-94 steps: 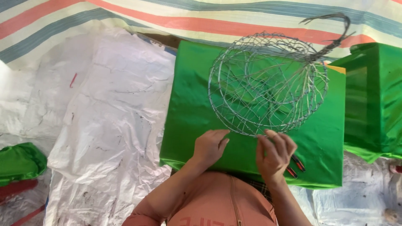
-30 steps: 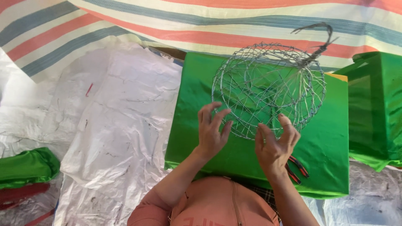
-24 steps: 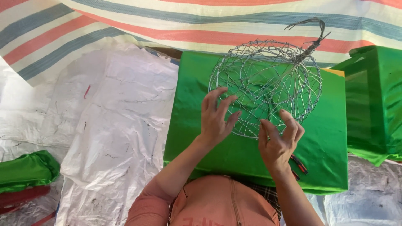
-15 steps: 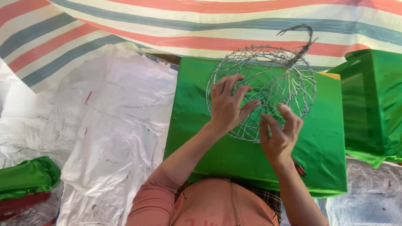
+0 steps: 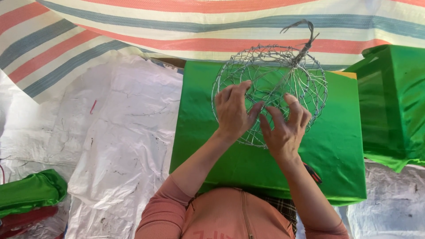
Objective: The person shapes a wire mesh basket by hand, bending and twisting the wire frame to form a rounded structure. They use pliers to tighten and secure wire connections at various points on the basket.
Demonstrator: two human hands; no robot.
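Fingers of both hands press spread against the round silver wire-mesh frame (image 5: 270,93), which rests on the green foil-wrapped rectangular box (image 5: 265,163) in front of the person. The left hand (image 5: 233,111) covers the lower left mesh; the right hand (image 5: 283,128) covers the lower middle. Neither closes around a wire. Shaping probably goes best with even pressure, away from the twisted wire tail (image 5: 301,33). A second green foil-wrapped box (image 5: 392,97) stands right; folded green cloth (image 5: 28,192) lies lower left. No labels show.
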